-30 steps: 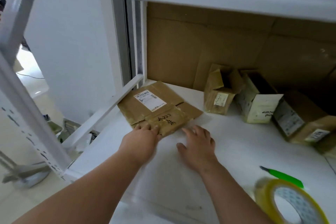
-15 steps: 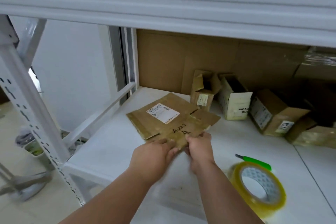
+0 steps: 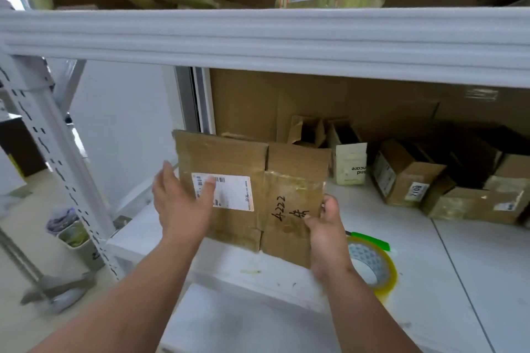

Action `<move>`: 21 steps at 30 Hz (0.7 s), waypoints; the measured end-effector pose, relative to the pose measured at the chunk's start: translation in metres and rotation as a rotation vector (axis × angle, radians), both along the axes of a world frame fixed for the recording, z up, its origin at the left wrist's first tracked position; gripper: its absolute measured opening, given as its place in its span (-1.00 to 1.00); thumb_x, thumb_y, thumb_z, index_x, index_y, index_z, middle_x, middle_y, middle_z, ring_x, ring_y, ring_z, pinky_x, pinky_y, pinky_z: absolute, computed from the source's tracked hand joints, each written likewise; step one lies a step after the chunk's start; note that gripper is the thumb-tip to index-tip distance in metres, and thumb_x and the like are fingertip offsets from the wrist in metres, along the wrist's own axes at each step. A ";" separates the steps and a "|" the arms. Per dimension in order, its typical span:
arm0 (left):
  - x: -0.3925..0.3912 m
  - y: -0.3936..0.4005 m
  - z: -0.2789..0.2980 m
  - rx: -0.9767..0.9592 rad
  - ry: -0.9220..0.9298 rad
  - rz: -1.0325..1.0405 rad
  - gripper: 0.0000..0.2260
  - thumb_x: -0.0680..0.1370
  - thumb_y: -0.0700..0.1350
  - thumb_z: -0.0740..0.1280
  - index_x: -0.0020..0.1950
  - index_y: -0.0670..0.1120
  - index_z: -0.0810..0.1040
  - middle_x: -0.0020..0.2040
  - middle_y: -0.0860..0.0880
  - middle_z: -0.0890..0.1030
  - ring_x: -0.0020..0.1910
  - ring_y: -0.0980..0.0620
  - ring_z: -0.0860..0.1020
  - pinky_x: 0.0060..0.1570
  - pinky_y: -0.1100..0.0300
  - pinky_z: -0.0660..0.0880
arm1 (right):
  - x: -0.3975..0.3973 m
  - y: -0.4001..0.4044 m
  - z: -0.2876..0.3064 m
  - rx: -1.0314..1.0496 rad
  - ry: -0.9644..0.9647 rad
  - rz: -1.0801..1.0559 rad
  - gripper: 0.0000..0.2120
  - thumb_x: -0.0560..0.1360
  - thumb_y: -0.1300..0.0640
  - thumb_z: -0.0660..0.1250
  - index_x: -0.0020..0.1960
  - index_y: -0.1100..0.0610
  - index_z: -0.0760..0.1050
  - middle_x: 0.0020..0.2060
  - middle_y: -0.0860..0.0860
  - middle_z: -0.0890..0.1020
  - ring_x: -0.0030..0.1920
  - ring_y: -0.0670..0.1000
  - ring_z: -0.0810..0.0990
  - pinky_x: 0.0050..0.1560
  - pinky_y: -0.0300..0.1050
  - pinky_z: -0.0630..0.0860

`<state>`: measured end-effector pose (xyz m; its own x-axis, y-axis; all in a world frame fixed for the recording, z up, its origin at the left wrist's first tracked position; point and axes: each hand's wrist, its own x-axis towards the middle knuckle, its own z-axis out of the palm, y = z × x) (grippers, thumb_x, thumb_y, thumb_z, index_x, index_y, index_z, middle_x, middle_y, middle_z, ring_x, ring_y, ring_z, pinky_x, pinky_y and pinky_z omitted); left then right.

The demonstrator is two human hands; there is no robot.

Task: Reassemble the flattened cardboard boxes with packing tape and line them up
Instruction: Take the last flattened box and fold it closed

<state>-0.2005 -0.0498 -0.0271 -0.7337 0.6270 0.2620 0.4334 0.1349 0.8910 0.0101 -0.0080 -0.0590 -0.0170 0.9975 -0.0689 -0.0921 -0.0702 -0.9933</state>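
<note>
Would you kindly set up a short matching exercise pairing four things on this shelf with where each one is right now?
Things:
1. flattened box
2. tape roll
3. green-handled cutter
4. white carton

Places:
A. lying on the shelf just behind the tape roll
B. standing at the back, beside the brown boxes
C. held up between both hands
D. lying on the shelf beside the right wrist

Pairs: 1-C, 2-D, 3-A, 4-B
</note>
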 end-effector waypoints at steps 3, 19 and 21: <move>-0.015 -0.006 0.011 0.168 -0.223 -0.021 -0.30 0.57 0.31 0.20 0.60 0.18 -0.05 0.61 0.03 0.04 0.57 -0.09 0.13 0.49 -0.17 0.14 | 0.000 -0.005 0.003 0.024 0.050 0.052 -0.44 0.54 0.42 0.06 -0.02 -0.27 0.48 0.02 -0.05 0.68 0.09 0.15 0.64 0.12 0.30 0.57; -0.064 -0.030 0.025 0.284 -0.373 -0.165 -0.57 0.63 0.30 0.04 -0.11 0.10 0.58 0.02 -0.01 0.65 0.07 0.00 0.60 0.16 -0.03 0.51 | -0.050 -0.021 0.027 0.182 0.077 -0.076 -0.20 0.37 -0.24 0.34 0.49 -0.43 0.00 0.49 -0.18 0.17 0.45 0.02 0.29 0.44 0.21 0.29; -0.062 -0.030 0.029 0.296 -0.412 -0.187 -0.60 0.64 0.28 0.04 -0.17 0.15 0.56 -0.06 0.09 0.64 0.01 0.10 0.59 0.17 0.02 0.50 | -0.056 -0.018 0.032 0.174 0.154 -0.035 -0.24 0.31 -0.49 0.29 0.45 -0.47 0.09 0.49 -0.17 0.29 0.47 0.00 0.32 0.44 0.22 0.29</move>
<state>-0.2629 -0.0793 0.0017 -0.6959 0.6997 0.1618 0.0329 -0.1939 0.9805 -0.0454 -0.0263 -0.0270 0.0204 0.9943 0.1045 -0.2433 0.1063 -0.9641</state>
